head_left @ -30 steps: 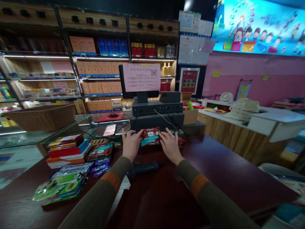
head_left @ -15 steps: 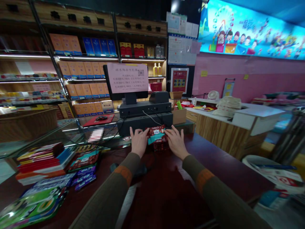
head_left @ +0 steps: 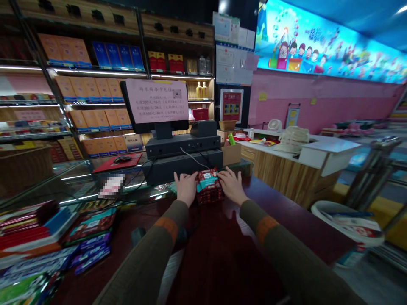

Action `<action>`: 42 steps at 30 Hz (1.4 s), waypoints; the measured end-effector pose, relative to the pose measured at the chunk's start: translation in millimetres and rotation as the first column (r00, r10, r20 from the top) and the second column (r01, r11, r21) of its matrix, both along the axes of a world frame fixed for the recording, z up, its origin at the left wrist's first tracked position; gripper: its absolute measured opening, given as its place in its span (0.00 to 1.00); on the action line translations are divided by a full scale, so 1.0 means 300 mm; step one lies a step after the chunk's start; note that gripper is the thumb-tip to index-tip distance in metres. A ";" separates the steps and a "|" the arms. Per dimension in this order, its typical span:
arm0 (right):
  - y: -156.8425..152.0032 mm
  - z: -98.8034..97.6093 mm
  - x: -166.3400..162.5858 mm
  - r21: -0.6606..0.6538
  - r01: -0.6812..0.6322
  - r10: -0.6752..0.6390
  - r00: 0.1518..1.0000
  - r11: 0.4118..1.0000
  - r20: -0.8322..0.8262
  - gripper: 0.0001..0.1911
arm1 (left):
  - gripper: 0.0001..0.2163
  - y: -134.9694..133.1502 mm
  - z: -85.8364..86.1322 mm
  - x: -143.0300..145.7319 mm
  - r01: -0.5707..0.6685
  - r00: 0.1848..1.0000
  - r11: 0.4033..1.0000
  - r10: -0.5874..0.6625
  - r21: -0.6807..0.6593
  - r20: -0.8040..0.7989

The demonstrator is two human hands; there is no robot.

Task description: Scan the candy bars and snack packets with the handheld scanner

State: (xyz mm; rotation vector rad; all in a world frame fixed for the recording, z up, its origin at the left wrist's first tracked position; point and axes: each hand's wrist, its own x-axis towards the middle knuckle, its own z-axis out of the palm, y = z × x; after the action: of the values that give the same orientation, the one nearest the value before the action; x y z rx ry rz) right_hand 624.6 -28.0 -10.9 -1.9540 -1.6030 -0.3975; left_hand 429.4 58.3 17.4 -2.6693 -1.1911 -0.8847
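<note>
A small stack of red and teal snack packets (head_left: 208, 186) rests on the dark red counter (head_left: 280, 220), just in front of the black cash register (head_left: 182, 154). My left hand (head_left: 185, 189) presses against the stack's left side and my right hand (head_left: 232, 186) against its right side, fingers curved around the packets. Both sleeves are olive with an orange band.
Stacked snack packs and flat boxes (head_left: 41, 237) lie at the left of the counter. A dark handheld scanner (head_left: 143, 235) lies partly under my left forearm. A register screen with a pink notice (head_left: 157, 101) faces me. Shelves of boxes stand behind; a white bin (head_left: 346, 224) sits at right.
The camera view has swung to the right, shifting everything leftward. Both hands brought the packet down from slightly raised onto the stack and now hold it squarely from both sides.
</note>
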 end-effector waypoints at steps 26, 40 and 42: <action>0.020 -0.032 0.022 -0.132 0.007 -0.016 0.998 0.991 -0.062 0.21 | 0.18 0.002 -0.016 0.036 -0.108 0.988 0.988 0.094 -0.114 -0.119; 0.047 -0.043 0.041 -0.205 0.002 -0.024 0.994 0.979 -0.105 0.20 | 0.16 0.019 -0.040 0.029 -0.119 0.989 0.979 0.103 -0.167 -0.103; 0.046 -0.038 0.039 -0.209 0.001 -0.025 0.993 0.978 -0.111 0.21 | 0.16 0.017 -0.038 0.027 -0.117 0.990 0.978 0.101 -0.174 -0.101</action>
State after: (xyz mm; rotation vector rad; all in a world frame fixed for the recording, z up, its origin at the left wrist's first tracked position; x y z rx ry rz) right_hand 636.2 -14.1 -22.4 -2.1019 -1.6146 -0.1234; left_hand 437.6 63.5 5.9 -2.7141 -1.4434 -0.6598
